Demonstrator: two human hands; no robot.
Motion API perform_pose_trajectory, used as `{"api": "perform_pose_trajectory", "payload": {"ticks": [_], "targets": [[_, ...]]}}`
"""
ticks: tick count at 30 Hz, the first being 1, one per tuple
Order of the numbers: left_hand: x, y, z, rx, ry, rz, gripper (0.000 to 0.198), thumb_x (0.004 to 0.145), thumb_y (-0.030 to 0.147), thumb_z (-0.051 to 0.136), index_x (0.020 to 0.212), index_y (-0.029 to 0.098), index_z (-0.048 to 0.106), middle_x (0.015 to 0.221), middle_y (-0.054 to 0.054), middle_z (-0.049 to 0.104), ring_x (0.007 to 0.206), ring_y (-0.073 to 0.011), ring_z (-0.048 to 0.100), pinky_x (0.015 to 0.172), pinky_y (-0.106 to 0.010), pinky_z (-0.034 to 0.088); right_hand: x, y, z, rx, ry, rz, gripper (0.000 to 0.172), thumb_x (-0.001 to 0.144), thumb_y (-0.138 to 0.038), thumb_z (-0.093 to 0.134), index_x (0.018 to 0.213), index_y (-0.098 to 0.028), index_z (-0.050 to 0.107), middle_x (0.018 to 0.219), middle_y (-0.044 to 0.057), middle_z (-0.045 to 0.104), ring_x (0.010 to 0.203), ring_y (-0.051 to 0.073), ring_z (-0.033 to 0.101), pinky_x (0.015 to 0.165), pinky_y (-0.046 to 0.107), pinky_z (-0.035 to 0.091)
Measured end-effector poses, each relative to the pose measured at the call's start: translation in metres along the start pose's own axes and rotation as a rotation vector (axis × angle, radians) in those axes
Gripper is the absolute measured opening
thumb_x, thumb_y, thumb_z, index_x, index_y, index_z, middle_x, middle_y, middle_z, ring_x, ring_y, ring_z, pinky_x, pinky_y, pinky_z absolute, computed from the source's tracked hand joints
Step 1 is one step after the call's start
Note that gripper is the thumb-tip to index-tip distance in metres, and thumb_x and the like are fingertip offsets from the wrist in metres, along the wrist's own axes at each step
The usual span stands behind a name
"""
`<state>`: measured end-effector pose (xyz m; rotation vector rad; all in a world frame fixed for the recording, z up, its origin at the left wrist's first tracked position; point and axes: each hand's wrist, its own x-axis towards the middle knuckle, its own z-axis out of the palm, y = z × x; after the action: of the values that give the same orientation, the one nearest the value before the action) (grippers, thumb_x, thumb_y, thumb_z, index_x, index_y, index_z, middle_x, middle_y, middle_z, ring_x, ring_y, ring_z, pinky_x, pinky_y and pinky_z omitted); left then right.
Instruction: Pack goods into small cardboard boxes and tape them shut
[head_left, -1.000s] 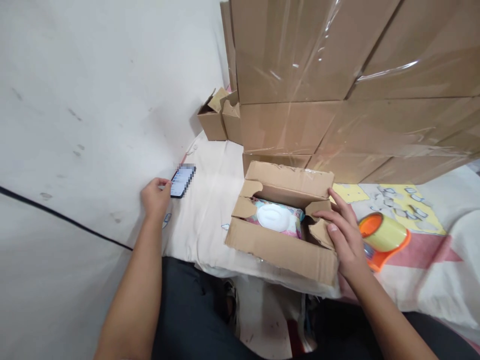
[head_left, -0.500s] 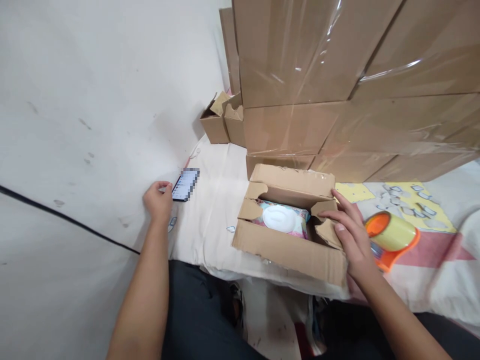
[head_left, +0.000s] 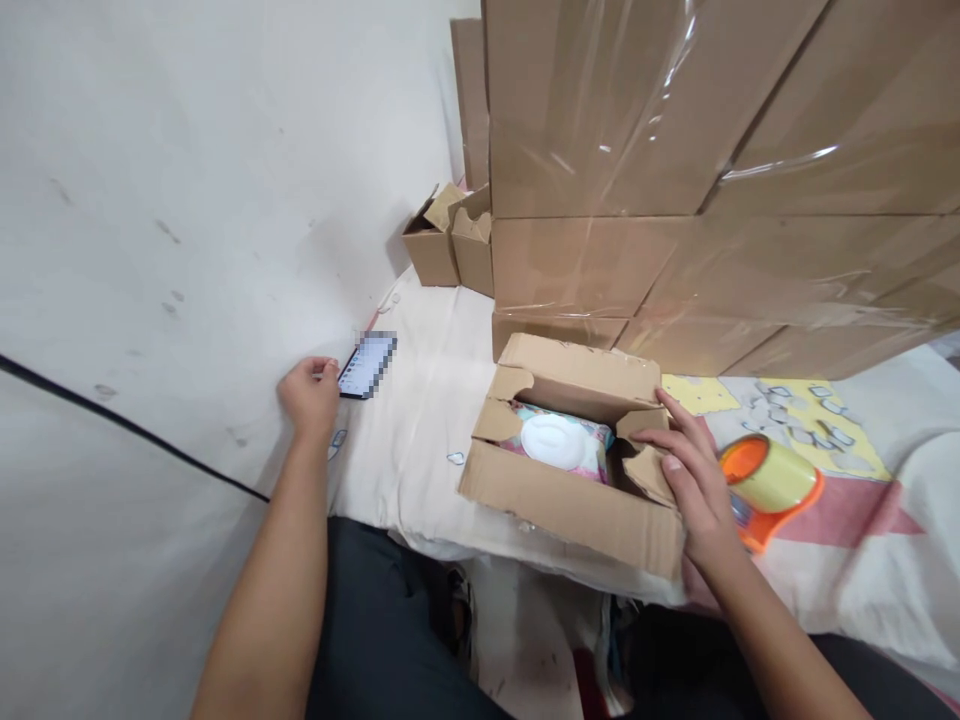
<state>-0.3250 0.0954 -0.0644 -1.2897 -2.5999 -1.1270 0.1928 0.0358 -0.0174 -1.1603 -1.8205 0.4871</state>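
An open cardboard box sits on the cloth in front of me, its flaps folded up. Inside lies a colourful pack of wet wipes with a white oval lid. My right hand grips the box's right end, fingers spread over the end flap and the back flap's corner. At the left, a phone with a lit, partly pixelated screen lies by the wall. Beside its left edge is my left hand, fingers curled together. Nothing shows between them, and whether they touch the phone is unclear.
Large plastic-wrapped cartons are stacked behind the box. Smaller open boxes stand at the back left by the white wall. A tape dispenser in orange and yellow-green lies to the right. A black cable runs along the wall.
The view has shifted slightly. Both hands keep nearly the same places beside the phone and on the box.
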Motion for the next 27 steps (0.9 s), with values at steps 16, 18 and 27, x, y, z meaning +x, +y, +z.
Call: {"api": "perform_pose_trajectory", "payload": {"ticks": [16,18,27], "targets": [[-0.007,0.006,0.005,-0.047,-0.118,0.060,0.067,0.073,0.005,0.041,0.133,0.023,0.063,0.121,-0.004,0.073,0.084,-0.0173,0.072,0.092,-0.031,0.053,0.001,-0.002,0.000,0.003,-0.013,0.006,0.029,0.100,-0.039,0.044,0.108,-0.026,0.068,0.159,0.004,0.040,0.146,0.032,0.037,0.120,0.056,0.025],[-0.007,0.007,0.007,-0.024,-0.113,0.100,0.066,0.074,0.004,0.042,0.135,0.022,0.062,0.123,-0.004,0.073,0.105,-0.0208,0.069,0.101,-0.033,0.050,0.001,-0.003,0.000,0.004,-0.014,0.010,0.028,0.100,-0.040,0.044,0.108,-0.026,0.068,0.159,0.003,0.040,0.146,0.032,0.037,0.120,0.055,0.026],[-0.005,0.005,0.012,0.035,-0.147,0.138,0.069,0.077,0.003,0.045,0.144,0.020,0.052,0.135,-0.007,0.066,0.123,-0.0262,0.060,0.109,-0.041,0.045,0.001,-0.005,-0.002,0.008,-0.018,0.020,0.028,0.100,-0.039,0.045,0.109,-0.026,0.067,0.159,0.005,0.040,0.145,0.031,0.038,0.119,0.055,0.029]]}}
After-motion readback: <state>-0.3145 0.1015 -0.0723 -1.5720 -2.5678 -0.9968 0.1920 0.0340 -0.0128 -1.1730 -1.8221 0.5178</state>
